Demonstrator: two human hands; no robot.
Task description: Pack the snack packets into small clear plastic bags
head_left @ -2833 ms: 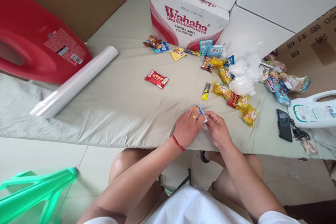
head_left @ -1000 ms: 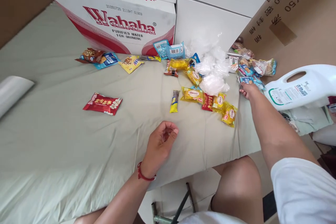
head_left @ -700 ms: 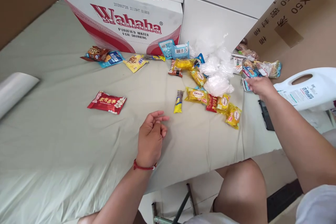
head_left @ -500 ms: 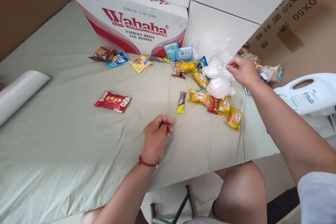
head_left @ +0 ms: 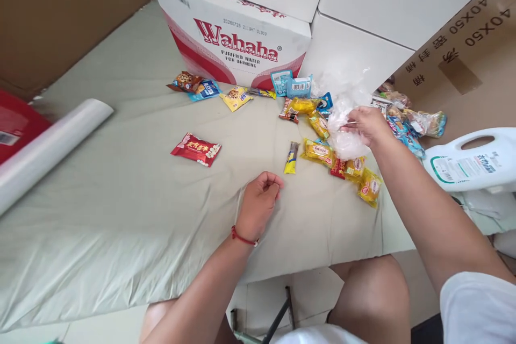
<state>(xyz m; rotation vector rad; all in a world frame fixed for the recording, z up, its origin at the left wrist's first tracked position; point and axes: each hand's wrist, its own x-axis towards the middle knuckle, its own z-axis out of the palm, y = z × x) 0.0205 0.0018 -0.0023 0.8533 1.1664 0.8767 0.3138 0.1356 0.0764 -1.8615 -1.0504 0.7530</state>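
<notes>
My right hand reaches to the pile of crumpled clear plastic bags, its fingers pinched on the thin film. My left hand, with a red cord at the wrist, rests on the cloth with its fingers curled in; nothing shows in them. Just beyond it lies a narrow yellow-and-blue snack packet. Yellow-wrapped cakes lie beside the bags, partly over a small red packet. To the left, a larger red snack packet lies by itself on the cloth.
A white-and-red Wahaha water carton stands behind several snack packets, with white boxes beside it. On the right are a white detergent jug, more packaged snacks and a brown carton. A plastic film roll lies left.
My right hand has come down and left onto the plastic bags, uncovering more snacks behind it. My left hand keeps its place by the yellow-and-blue packet. The view has turned left.
</notes>
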